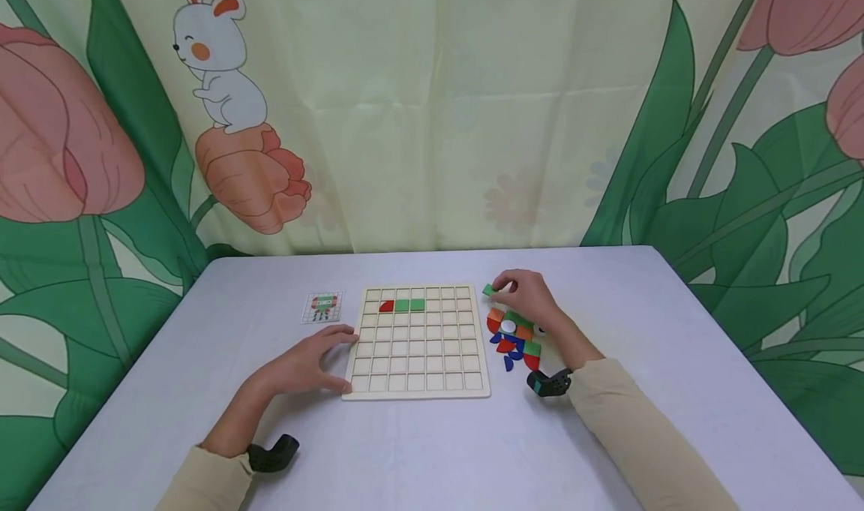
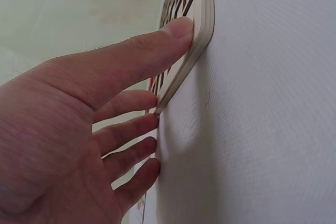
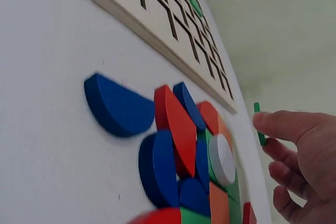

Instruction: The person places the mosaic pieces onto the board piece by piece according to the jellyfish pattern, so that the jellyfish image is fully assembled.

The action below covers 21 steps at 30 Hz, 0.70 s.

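Note:
A pale wooden grid board (image 1: 418, 357) lies flat on the table. One red curved-edge piece (image 1: 387, 307) and two green squares (image 1: 410, 305) sit side by side in its second row. My left hand (image 1: 301, 362) rests at the board's left side, its thumb (image 2: 180, 28) touching the front corner and its fingers spread along the edge. Past the board's far right corner, my right hand (image 1: 529, 298) pinches a green square piece (image 1: 488, 290) between thumb and fingertips, held above the table in the right wrist view.
Loose pieces lie in a cluster right of the board: blue half-rounds (image 3: 118, 106), red pieces (image 3: 175, 129), orange and green ones, and a white disc (image 3: 222, 159). A small card with a gridded coloured figure (image 1: 322, 308) lies left of the board. A printed curtain (image 1: 432, 121) hangs behind the table.

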Available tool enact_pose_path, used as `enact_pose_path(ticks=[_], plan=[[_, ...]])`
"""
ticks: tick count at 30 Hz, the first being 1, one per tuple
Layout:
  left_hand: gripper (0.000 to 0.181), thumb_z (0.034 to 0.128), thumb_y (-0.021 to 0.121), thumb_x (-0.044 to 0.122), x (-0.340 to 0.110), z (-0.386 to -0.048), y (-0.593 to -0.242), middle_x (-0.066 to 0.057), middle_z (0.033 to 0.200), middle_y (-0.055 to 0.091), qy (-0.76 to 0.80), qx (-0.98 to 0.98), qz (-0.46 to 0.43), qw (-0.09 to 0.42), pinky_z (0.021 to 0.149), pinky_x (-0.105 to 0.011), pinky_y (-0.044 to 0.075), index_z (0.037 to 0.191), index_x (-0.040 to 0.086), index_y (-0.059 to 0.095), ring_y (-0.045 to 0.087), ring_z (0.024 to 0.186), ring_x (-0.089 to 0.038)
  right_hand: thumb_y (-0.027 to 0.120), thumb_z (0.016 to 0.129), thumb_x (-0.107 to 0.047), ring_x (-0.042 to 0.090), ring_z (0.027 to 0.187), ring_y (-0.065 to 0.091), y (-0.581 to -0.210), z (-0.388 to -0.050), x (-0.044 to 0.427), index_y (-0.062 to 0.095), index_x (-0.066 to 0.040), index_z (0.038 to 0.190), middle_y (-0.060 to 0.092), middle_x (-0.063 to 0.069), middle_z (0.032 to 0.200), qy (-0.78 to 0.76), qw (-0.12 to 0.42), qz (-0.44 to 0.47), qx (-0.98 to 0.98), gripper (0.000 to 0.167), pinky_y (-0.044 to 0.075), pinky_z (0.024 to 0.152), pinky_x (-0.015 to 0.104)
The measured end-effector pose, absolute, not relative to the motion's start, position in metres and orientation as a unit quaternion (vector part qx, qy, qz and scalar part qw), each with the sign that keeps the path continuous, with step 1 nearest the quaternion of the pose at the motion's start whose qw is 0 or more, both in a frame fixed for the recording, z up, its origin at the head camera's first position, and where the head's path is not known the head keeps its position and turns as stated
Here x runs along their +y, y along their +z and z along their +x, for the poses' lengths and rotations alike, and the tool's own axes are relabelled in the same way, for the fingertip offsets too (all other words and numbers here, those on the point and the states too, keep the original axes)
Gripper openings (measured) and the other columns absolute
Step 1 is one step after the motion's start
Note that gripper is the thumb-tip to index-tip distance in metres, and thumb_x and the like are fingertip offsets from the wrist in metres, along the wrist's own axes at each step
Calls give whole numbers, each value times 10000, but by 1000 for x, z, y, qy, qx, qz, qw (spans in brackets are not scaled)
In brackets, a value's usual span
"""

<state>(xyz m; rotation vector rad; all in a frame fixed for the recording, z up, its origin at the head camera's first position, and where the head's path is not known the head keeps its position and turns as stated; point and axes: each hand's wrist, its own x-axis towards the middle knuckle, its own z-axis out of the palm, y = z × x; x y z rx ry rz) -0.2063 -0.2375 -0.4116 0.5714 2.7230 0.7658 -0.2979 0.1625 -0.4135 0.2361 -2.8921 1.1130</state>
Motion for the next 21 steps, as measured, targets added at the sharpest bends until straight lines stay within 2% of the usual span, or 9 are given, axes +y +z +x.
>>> enact_pose_path(ticks=[6, 14, 21], plan=[[827, 685, 861, 379, -237, -206, -410, -128, 1502, 403, 268, 934, 198, 129, 1129, -562, 309, 1375, 86, 513, 326, 1417, -365, 742, 854, -214, 204, 802, 488, -410, -295, 127, 726, -157, 949, 676, 41, 979, 373, -12, 101, -922, 113, 438, 572, 237], [829, 685, 860, 383, -237, -205, -410, -126, 1501, 405, 268, 934, 198, 130, 1126, -561, 315, 1376, 86, 512, 329, 1416, -363, 767, 827, -193, 178, 783, 482, -417, -293, 88, 733, -152, 883, 645, 5, 865, 367, -23, 137, -920, 78, 395, 659, 270], [819, 681, 866, 365, -237, -205, -411, -123, 1496, 413, 268, 935, 194, 128, 1129, -563, 312, 1371, 92, 520, 330, 1414, -362, 768, 817, -144, 165, 748, 503, -418, -293, 74, 751, -126, 924, 657, 23, 885, 362, -11, 147, -920, 110, 418, 649, 270]])
